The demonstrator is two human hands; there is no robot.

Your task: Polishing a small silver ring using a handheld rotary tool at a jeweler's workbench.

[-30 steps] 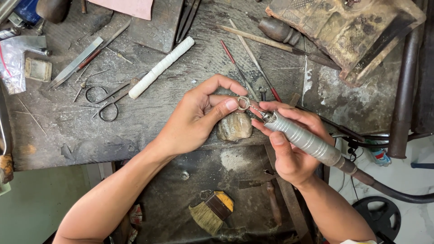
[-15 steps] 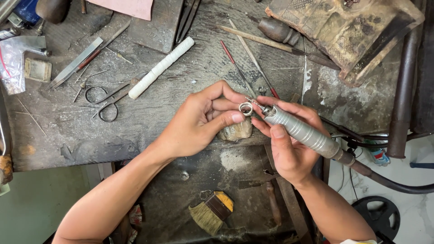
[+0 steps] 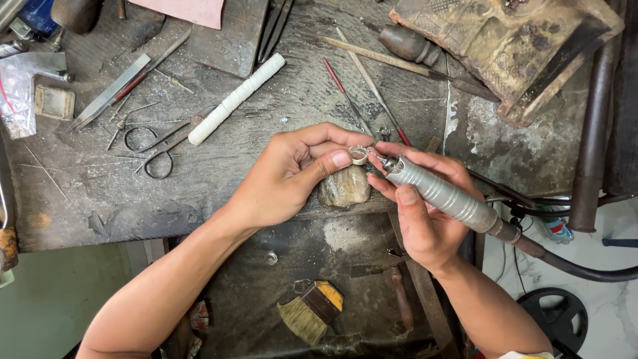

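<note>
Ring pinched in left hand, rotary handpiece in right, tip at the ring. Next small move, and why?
Probably turn the ring slightly between the left hand's fingertips to bring a fresh part of the band to the tool. The handpiece in the right hand has its tip right at the ring's edge, and both hands sit braced above the wooden bench peg, so the tool can hold its place.

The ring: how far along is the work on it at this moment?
Done: the ring is already formed as a closed band. In hand: the left hand pinches it over the bench peg, and the right hand holds the rotary tool with its tip at the ring. How much remains cannot be told.
</note>
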